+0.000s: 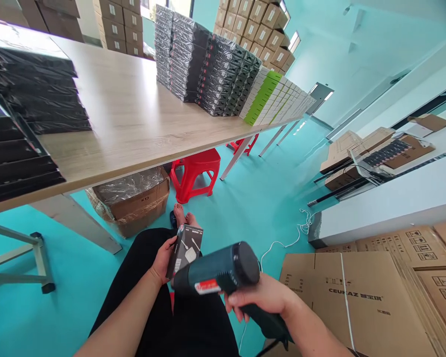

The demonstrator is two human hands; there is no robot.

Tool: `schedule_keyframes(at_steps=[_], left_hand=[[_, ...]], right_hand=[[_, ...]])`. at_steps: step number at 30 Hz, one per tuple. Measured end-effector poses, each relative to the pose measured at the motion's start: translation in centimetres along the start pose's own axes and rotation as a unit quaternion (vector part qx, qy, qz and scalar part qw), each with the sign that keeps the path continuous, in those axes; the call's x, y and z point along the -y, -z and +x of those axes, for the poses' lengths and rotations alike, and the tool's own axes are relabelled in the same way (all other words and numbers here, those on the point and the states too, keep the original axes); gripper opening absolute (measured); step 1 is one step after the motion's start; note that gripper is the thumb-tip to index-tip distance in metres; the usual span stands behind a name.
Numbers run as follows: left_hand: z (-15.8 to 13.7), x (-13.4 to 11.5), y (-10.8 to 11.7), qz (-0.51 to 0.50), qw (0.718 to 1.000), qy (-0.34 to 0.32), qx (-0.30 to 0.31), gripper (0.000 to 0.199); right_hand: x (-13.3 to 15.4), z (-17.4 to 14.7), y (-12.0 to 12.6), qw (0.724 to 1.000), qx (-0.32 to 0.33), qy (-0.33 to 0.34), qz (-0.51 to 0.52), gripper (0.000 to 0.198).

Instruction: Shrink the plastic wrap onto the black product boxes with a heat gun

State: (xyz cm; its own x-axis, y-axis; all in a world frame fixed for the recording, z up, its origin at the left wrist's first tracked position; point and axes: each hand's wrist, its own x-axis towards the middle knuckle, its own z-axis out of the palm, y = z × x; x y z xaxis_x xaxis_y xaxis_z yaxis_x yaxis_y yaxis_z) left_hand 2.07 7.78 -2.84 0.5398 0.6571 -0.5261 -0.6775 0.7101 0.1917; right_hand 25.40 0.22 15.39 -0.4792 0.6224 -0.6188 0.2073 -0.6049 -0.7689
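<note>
My left hand holds a small dark product box upright over my lap, its printed face turned toward me. My right hand grips the handle of a dark green heat gun. The gun's nozzle end points left at the lower part of the box, nearly touching it. A white cord trails across the floor behind the gun. My bare feet rest on the teal floor beyond the box.
A long wooden table carries stacks of black wrapped boxes and white-and-green boxes. Red stools and a wrapped carton sit beneath it. Brown cartons stand at my right; a white bench lies beyond.
</note>
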Motion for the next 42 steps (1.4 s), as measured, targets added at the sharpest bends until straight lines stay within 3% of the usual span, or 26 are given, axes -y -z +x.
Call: schedule_keyframes(at_steps=[2,7,12,17,22,29,34,38,40,42], left_hand=[[0.1,0.1,0.0,0.008,1.0,-0.002,-0.003,0.033],[-0.2,0.0,0.2,0.021,1.0,0.008,-0.011,0.033],[-0.7,-0.3,-0.3,-0.002,1.0,0.006,-0.024,0.037],[-0.7,-0.3,-0.7,-0.001,1.0,0.007,-0.023,0.038],[-0.5,-0.5,-0.5,-0.019,1.0,-0.006,-0.001,0.032],[-0.3,-0.8,-0.1,-0.024,1.0,-0.014,0.012,0.034],[-0.3,-0.8,-0.5,-0.056,0.997,-0.044,-0.006,0.042],[0.5,-0.6,-0.1,-0.074,0.994,-0.077,0.005,0.043],[1.1,-0.5,0.4,-0.067,0.996,-0.066,0.001,0.045],[1.5,-0.3,0.9,-0.051,0.998,-0.041,-0.008,0.05]], right_hand=[[0.1,-0.2,-0.3,1.0,-0.003,0.004,0.004,0.021],[1.0,1.4,0.9,0.973,-0.155,0.087,0.144,0.029],[1.0,2.1,3.7,0.957,-0.227,0.073,0.164,0.027],[-0.5,0.7,3.8,0.974,-0.19,0.054,0.111,0.028],[-2.2,-1.0,2.4,0.993,-0.097,-0.041,0.054,0.031],[-3.8,-0.8,1.4,0.978,-0.186,0.011,0.098,0.03],[-4.8,-1.8,0.5,0.987,-0.08,-0.019,0.141,0.034],[-5.2,-2.5,0.2,0.951,-0.184,0.065,0.239,0.032],[-5.3,-2.8,0.2,0.941,-0.223,0.073,0.246,0.029],[-5.5,-3.1,0.0,0.948,-0.219,0.055,0.225,0.027]])
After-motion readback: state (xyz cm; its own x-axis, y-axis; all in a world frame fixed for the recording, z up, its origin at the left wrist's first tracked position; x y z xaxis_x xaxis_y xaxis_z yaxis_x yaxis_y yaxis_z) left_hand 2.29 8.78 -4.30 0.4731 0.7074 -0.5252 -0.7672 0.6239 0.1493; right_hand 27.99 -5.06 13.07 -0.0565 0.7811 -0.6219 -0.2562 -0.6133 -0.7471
